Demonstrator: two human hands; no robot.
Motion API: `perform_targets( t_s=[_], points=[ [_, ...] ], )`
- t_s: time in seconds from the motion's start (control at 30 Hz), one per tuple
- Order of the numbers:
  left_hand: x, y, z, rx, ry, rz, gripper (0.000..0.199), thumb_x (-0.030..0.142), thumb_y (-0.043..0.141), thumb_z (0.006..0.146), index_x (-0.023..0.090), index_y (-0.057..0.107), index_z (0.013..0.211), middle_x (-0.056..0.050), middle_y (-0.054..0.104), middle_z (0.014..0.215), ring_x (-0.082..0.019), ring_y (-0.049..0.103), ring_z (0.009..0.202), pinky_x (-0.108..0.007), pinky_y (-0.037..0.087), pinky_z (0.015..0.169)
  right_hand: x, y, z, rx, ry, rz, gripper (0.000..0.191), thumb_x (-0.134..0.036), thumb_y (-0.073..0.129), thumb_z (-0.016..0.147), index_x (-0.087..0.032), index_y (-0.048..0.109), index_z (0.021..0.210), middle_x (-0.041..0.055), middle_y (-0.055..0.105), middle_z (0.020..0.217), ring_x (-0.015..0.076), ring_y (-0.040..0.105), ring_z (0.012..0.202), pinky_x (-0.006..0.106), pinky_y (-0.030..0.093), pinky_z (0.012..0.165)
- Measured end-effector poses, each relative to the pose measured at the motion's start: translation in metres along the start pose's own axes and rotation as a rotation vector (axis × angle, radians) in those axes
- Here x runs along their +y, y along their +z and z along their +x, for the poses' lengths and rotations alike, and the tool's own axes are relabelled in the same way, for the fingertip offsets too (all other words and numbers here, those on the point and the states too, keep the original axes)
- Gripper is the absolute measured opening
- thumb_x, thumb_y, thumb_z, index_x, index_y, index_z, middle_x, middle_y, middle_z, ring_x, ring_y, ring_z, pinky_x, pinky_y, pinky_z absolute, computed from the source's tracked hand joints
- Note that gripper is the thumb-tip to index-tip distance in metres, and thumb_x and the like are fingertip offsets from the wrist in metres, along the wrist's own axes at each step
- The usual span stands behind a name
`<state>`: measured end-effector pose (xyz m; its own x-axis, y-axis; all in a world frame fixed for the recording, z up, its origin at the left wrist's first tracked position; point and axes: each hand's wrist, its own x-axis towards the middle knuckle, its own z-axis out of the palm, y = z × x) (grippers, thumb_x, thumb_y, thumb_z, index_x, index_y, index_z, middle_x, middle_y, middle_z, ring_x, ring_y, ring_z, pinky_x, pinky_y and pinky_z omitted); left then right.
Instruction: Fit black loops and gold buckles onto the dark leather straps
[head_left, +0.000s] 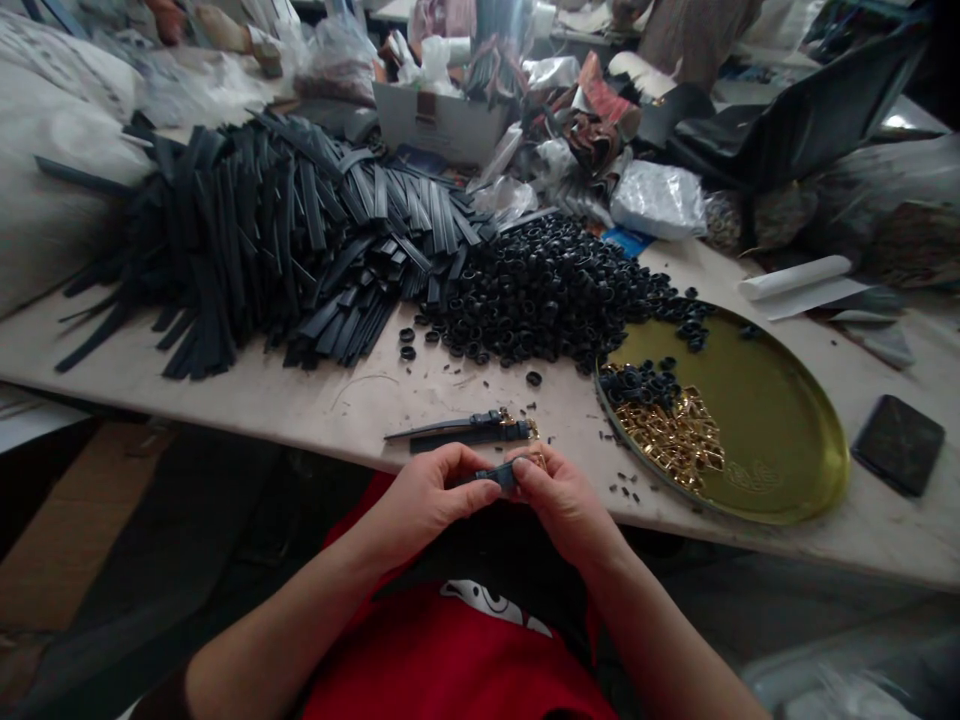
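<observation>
Close to my body, at the table's front edge, both hands pinch one dark strap [496, 475]. My left hand [435, 490] is closed on its left part. With thumb and fingers, my right hand [562, 495] grips the other end, where a bit of a gold buckle [537, 460] shows. Fingers hide most of the strap. Just beyond my hands lie two dark straps [457, 432] with gold buckles, side by side. Gold buckles [675, 445] and dark strap loops [637, 384] are heaped at the left of a round gold tray [780, 430].
A large pile of dark strap strips [247, 220] covers the table's left side. Beside it is a heap of small dark loops [540, 290]. A black phone-like slab [898, 445] lies right of the tray. A box [442, 125] and plastic bags stand behind.
</observation>
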<state>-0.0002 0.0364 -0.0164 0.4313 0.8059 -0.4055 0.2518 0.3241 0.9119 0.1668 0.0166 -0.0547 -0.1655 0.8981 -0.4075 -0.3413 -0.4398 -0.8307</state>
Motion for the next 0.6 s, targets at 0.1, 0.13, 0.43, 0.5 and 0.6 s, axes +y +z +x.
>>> perform_targets(
  t_s=[0.1,0.13,0.43,0.5,0.6],
  points=[
    [0.0,-0.001,0.003,-0.025,-0.022,-0.015,0.026,0.033,0.058,0.076,0.015,0.061,0.096,-0.003,0.066,0.085,-0.013,0.058,0.07,-0.023,0.044,0.064,-0.001,-0.001,0.002,0.192,-0.174,-0.271,0.022,-0.035,0.062,0.073,-0.021,0.047,0.081,-0.0058,0.047,0.064,0.0088,0.044,0.055,0.022,0.035,0.054],
    [-0.001,0.0,0.004,-0.025,-0.029,0.008,0.027,0.032,0.057,0.076,0.015,0.061,0.097,-0.003,0.066,0.084,-0.013,0.058,0.071,-0.024,0.044,0.065,-0.001,-0.002,0.002,0.216,-0.239,-0.38,0.021,-0.033,0.06,0.074,-0.022,0.047,0.086,-0.0055,0.047,0.066,0.0092,0.044,0.056,0.022,0.035,0.053],
    [-0.016,0.007,0.014,-0.086,-0.094,-0.048,0.024,0.019,0.057,0.071,0.014,0.062,0.094,-0.002,0.066,0.077,-0.014,0.06,0.069,-0.025,0.047,0.065,-0.007,-0.013,-0.007,-0.118,-0.408,-1.034,0.008,-0.025,0.044,0.083,-0.022,0.05,0.087,-0.0013,0.052,0.065,0.0129,0.047,0.058,0.025,0.035,0.054],
    [-0.016,0.008,0.013,-0.097,-0.095,-0.034,0.023,0.019,0.056,0.072,0.014,0.062,0.094,-0.002,0.066,0.078,-0.014,0.06,0.068,-0.025,0.047,0.064,-0.007,-0.015,-0.008,-0.164,-0.423,-1.095,0.008,-0.025,0.044,0.083,-0.022,0.051,0.087,0.0004,0.055,0.069,0.0141,0.049,0.061,0.026,0.036,0.056],
    [-0.016,0.011,0.011,-0.089,-0.092,-0.012,0.023,0.018,0.056,0.071,0.014,0.062,0.094,-0.003,0.066,0.079,-0.013,0.06,0.068,-0.025,0.047,0.064,-0.005,-0.014,-0.012,-0.204,-0.425,-1.075,0.007,-0.025,0.044,0.083,-0.021,0.05,0.086,0.0018,0.057,0.074,0.0152,0.052,0.066,0.027,0.037,0.06]
  ],
)
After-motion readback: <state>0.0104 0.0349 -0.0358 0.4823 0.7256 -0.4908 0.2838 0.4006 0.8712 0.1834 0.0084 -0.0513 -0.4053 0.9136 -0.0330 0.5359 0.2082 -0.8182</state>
